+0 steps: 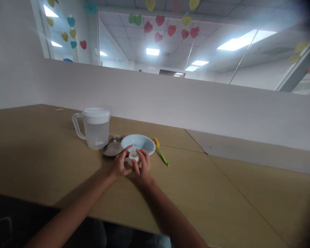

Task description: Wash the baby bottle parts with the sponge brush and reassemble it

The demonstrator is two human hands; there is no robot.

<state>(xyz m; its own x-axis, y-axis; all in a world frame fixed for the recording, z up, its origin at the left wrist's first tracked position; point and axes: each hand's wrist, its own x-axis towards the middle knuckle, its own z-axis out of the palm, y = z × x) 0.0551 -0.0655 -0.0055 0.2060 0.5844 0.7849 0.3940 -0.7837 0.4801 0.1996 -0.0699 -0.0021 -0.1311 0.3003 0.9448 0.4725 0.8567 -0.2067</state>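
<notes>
Between my two hands is a small white round cap-like piece [134, 155] with a ring-shaped top; its exact kind is hard to make out. My left hand [120, 166] curls its thumb and index finger around the left side. From the right, the thumb and fingers of my right hand [144, 167] pinch it. Both hands are just in front of a white bowl [142, 140], partly covering its near rim. Left of the bowl lies a dark-rimmed dish [111, 150] with a small clear dome-shaped piece [116, 138] on it.
A lidded translucent jug [96, 132], its handle facing left, stands behind the dish. Right of the bowl lies a brush [162, 155] with a yellow head and green handle. The wooden table [222, 206] meets a white wall [155, 96] at the back.
</notes>
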